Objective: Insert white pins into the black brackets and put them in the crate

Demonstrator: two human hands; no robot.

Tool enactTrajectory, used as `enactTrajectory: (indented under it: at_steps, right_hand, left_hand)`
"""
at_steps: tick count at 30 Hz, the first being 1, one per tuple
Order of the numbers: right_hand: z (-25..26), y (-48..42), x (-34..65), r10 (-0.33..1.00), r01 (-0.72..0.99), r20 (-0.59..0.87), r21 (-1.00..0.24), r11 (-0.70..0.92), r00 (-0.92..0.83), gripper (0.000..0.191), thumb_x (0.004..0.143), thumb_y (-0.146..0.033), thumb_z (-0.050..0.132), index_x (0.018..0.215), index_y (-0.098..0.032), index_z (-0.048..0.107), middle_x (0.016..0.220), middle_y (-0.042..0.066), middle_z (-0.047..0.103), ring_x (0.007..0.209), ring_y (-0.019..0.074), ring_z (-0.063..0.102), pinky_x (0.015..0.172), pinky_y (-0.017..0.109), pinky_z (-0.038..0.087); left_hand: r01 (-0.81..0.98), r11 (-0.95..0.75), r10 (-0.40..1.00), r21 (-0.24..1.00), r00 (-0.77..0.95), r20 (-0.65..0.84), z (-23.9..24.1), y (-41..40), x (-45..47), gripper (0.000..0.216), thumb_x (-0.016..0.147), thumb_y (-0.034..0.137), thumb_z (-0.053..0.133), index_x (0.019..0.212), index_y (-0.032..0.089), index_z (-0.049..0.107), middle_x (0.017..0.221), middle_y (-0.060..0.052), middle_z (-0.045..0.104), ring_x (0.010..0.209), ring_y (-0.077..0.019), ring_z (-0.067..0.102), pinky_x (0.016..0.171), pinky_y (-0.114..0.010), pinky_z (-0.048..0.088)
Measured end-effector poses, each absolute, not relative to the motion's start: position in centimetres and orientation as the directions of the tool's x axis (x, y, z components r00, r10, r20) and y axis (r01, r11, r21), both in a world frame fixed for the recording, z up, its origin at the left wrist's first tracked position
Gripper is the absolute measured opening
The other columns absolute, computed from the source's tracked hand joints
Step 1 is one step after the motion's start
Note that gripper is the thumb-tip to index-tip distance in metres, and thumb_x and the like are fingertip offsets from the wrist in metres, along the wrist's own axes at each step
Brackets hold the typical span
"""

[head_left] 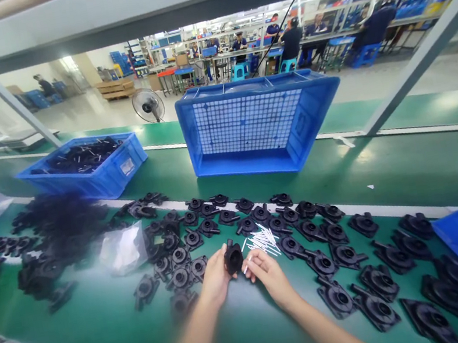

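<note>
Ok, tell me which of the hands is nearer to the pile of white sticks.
Right. The right hand lies just below the white sticks, pinching one; the left hand sits farther left, holding the black part.

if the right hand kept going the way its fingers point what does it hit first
Probably the black part in the left hand: the right hand points up-left at it, a white pin at its fingertips. Depth is unclear.

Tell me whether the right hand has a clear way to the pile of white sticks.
Probably yes: the right hand sits just below the white sticks, with only bare green mat between them.
</note>
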State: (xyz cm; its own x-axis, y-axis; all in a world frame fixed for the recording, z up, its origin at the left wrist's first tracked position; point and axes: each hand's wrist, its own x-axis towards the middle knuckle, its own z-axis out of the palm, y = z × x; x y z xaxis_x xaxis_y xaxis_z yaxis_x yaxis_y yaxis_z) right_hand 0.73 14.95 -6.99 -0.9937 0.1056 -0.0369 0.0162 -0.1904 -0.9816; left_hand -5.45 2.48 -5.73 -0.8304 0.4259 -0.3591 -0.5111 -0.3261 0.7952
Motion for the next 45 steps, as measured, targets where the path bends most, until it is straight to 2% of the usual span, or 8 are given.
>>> enactTrajectory:
  at_steps: [5, 19, 26, 35, 41, 45]
  right_hand:
    - [-7.5, 14.9, 1.1, 0.073, 0.053, -0.067, -0.982, -0.18, -0.995, 0.032, 0.079, -0.049, 0.06, 0.084, -0.018, 0.054, 0.062, -0.002, 0.052, 0.054, 0.0102, 0.044, 0.053, 0.024, 0.036]
    - [-6.9, 14.7, 1.1, 0.083, 0.066, -0.072, -0.995, -0.076, -0.994, 0.031, 0.076, -0.048, 0.062, 0.077, -0.018, 0.058, 0.061, -0.002, 0.049, 0.055, 0.0107, 0.042, 0.054, 0.024, 0.033]
    - [-7.5, 14.7, 0.8, 0.091, 0.055, -0.062, -0.996, -0.069, -0.994, 0.034, 0.075, -0.051, 0.062, 0.075, -0.018, 0.057, 0.059, -0.003, 0.047, 0.053, 0.0103, 0.041, 0.051, 0.023, 0.031]
    - [-7.4, 14.8, 1.0, 0.015, 0.074, -0.075, -0.995, -0.068, -0.997, 0.033, 0.077, -0.049, 0.061, 0.075, -0.016, 0.055, 0.063, -0.003, 0.049, 0.057, 0.0102, 0.042, 0.054, 0.023, 0.031]
    - [-7.4, 14.7, 1.2, -0.014, 0.025, -0.025, -0.998, -0.061, -1.0, 0.032, 0.078, -0.048, 0.06, 0.073, -0.017, 0.052, 0.066, -0.002, 0.048, 0.061, 0.0113, 0.042, 0.058, 0.024, 0.033]
    - [-7.5, 14.6, 1.3, 0.013, 0.005, -0.006, -0.998, -0.07, -1.0, 0.033, 0.079, -0.047, 0.059, 0.069, -0.017, 0.047, 0.063, -0.003, 0.045, 0.059, 0.0106, 0.04, 0.057, 0.023, 0.032]
  left_hand:
    - [-0.484, -0.25, 0.416, 0.839, -0.836, -0.358, -5.7, 2.5, -5.4, 0.046, 0.069, 0.06, 0.062, 0.07, 0.014, 0.053, 0.055, 0.004, 0.048, 0.047, -0.0075, 0.042, 0.042, -0.02, 0.034]
    - [-0.36, -0.131, 0.404, 0.924, -0.87, -0.282, -6.8, 2.2, -5.5, 0.043, 0.074, 0.057, 0.057, 0.069, 0.015, 0.05, 0.058, 0.005, 0.042, 0.053, -0.0076, 0.035, 0.051, -0.021, 0.027]
    - [-0.26, -0.005, 0.382, 0.966, -0.893, -0.238, -6.4, 2.0, -5.6, 0.044, 0.077, 0.056, 0.054, 0.061, 0.017, 0.042, 0.054, 0.006, 0.032, 0.051, -0.0073, 0.029, 0.051, -0.021, 0.023]
    - [-0.118, 0.094, 0.442, 0.989, -0.885, -0.148, -5.3, 1.1, -6.0, 0.037, 0.078, 0.049, 0.057, 0.063, 0.016, 0.048, 0.056, 0.004, 0.042, 0.054, -0.0087, 0.038, 0.053, -0.021, 0.029]
    - [-0.113, 0.14, 0.49, 0.984, -0.855, -0.168, -5.2, 0.7, -6.1, 0.038, 0.077, 0.05, 0.057, 0.064, 0.016, 0.046, 0.055, 0.005, 0.041, 0.054, -0.0087, 0.037, 0.053, -0.021, 0.029]
    - [-0.088, 0.167, 0.483, 0.982, -0.861, -0.159, -5.7, 0.8, -6.1, 0.037, 0.077, 0.049, 0.058, 0.065, 0.016, 0.046, 0.056, 0.005, 0.041, 0.053, -0.0078, 0.037, 0.053, -0.021, 0.029]
